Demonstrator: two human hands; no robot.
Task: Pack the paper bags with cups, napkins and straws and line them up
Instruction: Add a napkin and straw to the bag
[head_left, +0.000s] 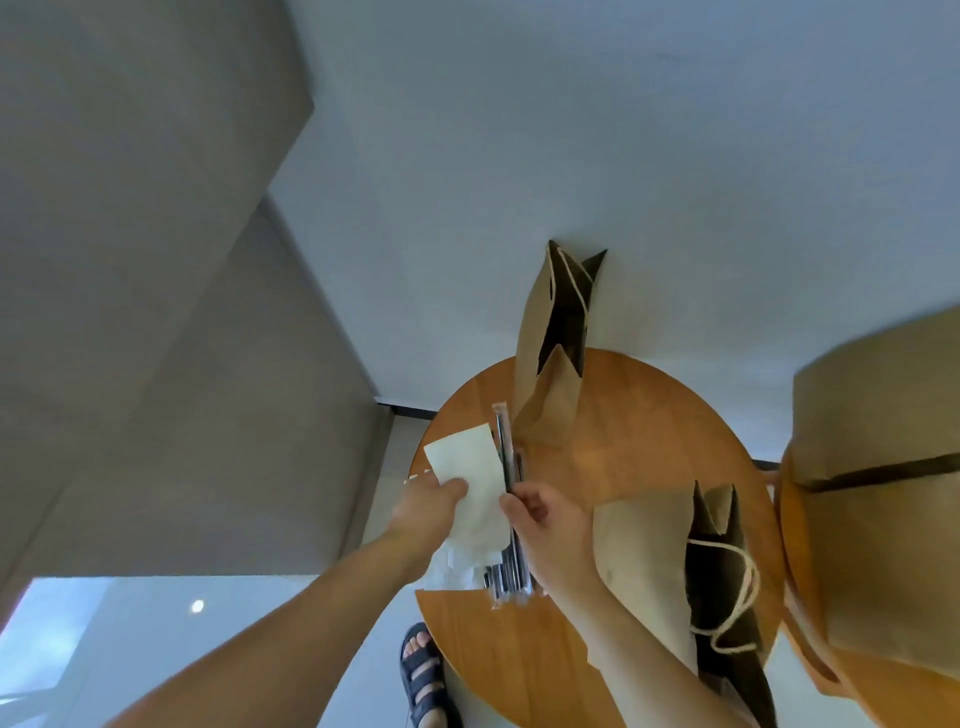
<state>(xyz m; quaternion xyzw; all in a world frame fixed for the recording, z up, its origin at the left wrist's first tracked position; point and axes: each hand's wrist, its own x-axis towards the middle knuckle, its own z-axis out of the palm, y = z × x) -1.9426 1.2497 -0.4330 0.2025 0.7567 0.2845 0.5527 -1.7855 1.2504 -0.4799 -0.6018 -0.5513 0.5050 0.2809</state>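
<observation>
1. Head view, the setting: a round wooden desk (649, 426) stands against a pale wall, above a light floor where a foot in a dark sandal (423, 675) shows.
2. Head view, the bags: one brown paper bag (553, 353) stands open at the far edge of the desk. A second open bag (649, 561) with rope handles stands near the person, just beside the right forearm. A larger brown shape (883, 467) at the right is too blurred to identify.
3. Head view, the hands: the left hand (431, 506) pinches a white napkin (467, 467) between thumb and fingers, lifted above the napkin pile (447, 569). The right hand (550, 525) has its fingers curled round a wrapped straw (506, 452), which points away from the person, above the heap of straws (506, 577).
4. Step in hand, as I judge it: collecting one napkin and one straw for a bag. No cups can be seen, and neither bag shows its contents.
5. The next move calls for carrying both items to an open bag mouth, clear of the rope handles, and dropping them in without tipping the light bag.
</observation>
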